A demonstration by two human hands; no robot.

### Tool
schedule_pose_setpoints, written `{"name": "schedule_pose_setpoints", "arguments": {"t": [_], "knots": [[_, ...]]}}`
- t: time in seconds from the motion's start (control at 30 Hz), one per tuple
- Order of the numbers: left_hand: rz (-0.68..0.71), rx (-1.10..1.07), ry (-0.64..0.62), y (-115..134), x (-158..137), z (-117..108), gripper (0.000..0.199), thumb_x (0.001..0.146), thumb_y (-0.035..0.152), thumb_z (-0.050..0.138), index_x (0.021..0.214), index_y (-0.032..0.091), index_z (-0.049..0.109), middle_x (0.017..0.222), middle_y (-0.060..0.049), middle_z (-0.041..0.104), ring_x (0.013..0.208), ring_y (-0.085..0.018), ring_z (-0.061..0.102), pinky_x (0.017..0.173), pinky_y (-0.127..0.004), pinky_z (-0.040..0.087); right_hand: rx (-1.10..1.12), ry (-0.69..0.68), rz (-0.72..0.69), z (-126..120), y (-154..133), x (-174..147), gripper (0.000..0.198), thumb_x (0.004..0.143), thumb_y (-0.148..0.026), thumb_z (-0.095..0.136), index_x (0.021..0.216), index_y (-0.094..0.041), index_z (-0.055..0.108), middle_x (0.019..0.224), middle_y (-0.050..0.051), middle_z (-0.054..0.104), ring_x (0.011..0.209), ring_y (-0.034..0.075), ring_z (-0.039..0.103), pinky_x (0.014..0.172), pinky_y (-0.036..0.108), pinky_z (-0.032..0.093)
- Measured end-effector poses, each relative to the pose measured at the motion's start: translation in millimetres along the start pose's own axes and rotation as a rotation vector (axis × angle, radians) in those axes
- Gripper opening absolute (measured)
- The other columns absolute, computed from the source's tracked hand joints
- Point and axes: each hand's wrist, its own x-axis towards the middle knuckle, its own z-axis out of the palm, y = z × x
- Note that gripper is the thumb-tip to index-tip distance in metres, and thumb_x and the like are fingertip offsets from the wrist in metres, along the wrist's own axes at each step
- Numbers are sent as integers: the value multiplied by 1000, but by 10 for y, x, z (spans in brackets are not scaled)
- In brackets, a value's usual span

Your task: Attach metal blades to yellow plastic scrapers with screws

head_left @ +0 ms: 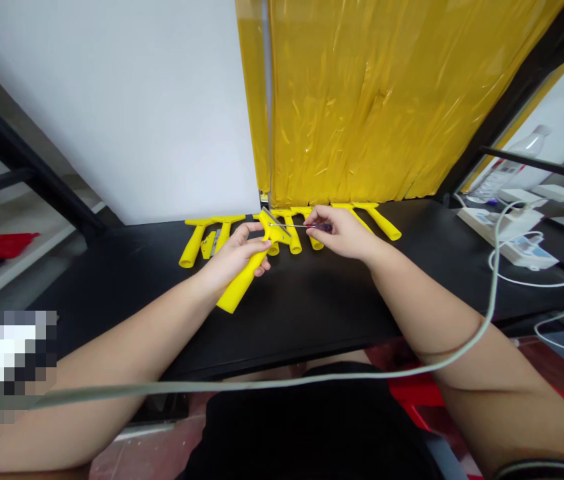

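My left hand (pixel 243 252) is closed round a yellow scraper (pixel 246 279), its handle slanting down to the left and its head at the top. In my right hand (pixel 339 230) is a screwdriver (pixel 323 227) with a dark handle. Its thin metal shaft runs level to the left, and the tip meets the scraper's head; whether it sits on a screw is too small to tell. Several more yellow scrapers (pixel 193 245) lie in a row along the back of the black table (pixel 307 300), some partly hidden behind my hands.
A white panel (pixel 177 113) and yellow plastic wrapping (pixel 362 100) stand behind the table. To the right are a clear bottle (pixel 509 163), white boxes (pixel 522 243) and looped cables. One pale cable (pixel 312 381) crosses in front of my body. Black frame posts rise on both sides.
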Motion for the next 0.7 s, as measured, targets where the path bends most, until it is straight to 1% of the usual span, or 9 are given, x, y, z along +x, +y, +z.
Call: {"name": "schedule_pose_setpoints", "arguments": {"t": [0.13, 0.23, 0.3, 0.37, 0.4, 0.43, 0.5, 0.6, 0.7], "knots": [[51, 11, 21, 0, -38, 29, 50, 80, 19, 80, 118, 22, 48, 87, -1, 72, 48, -15, 67, 38, -21, 45, 64, 28, 44, 14, -18, 13, 12, 89, -31, 70, 94, -20, 71, 94, 7, 77, 81, 22, 69, 76, 37, 52], [110, 56, 59, -6, -68, 62, 51, 80, 21, 81, 118, 23, 47, 98, -2, 71, 47, -13, 66, 38, -23, 48, 86, 41, 66, 9, -54, 28, 18, 92, -37, 69, 94, -19, 74, 90, 6, 76, 78, 21, 66, 74, 36, 50], [156, 121, 89, -13, -81, 82, 50, 81, 22, 81, 117, 23, 47, 109, -4, 70, 47, -10, 65, 38, -23, 50, 56, 33, 71, 7, -86, 32, 26, 97, -42, 64, 91, -19, 74, 83, 5, 72, 73, 20, 61, 70, 35, 46], [202, 191, 120, -19, -90, 92, 49, 82, 22, 80, 118, 23, 47, 122, -8, 67, 47, -7, 63, 37, -23, 50, 53, 25, 91, 21, -113, 28, 36, 102, -47, 56, 87, -19, 71, 73, 3, 65, 68, 18, 54, 65, 34, 41], [227, 221, 135, -21, -92, 93, 47, 83, 23, 79, 118, 23, 47, 128, -10, 65, 47, -7, 63, 37, -23, 50, 82, 20, 107, 34, -120, 22, 37, 104, -49, 53, 89, -19, 70, 70, 1, 60, 64, 17, 50, 63, 33, 39], [251, 247, 146, -22, -93, 90, 46, 84, 23, 78, 119, 23, 48, 133, -11, 63, 48, -6, 63, 36, -23, 50, 132, 8, 124, 50, -123, 14, 34, 104, -49, 52, 94, -20, 67, 67, -1, 55, 61, 16, 46, 60, 32, 37], [288, 287, 164, -20, -95, 80, 43, 86, 23, 75, 120, 23, 48, 140, -14, 60, 49, -6, 64, 37, -23, 51, 241, -30, 138, 86, -115, -4, 24, 101, -47, 59, 104, -23, 58, 67, -6, 48, 57, 14, 40, 58, 30, 35], [303, 341, 190, -14, -101, 66, 38, 91, 22, 71, 121, 23, 48, 149, -17, 55, 50, -6, 64, 38, -23, 52, 273, -44, 152, 124, -79, -15, 26, 93, -38, 70, 103, -25, 51, 74, -6, 50, 61, 13, 42, 60, 29, 38], [306, 379, 192, -19, -111, 58, 34, 94, 21, 68, 121, 23, 49, 156, -18, 51, 52, -6, 64, 40, -23, 52, 239, -27, 215, 137, -41, 2, 20, 99, -41, 62, 98, -22, 55, 73, -4, 51, 61, 13, 44, 58, 30, 39]]}}
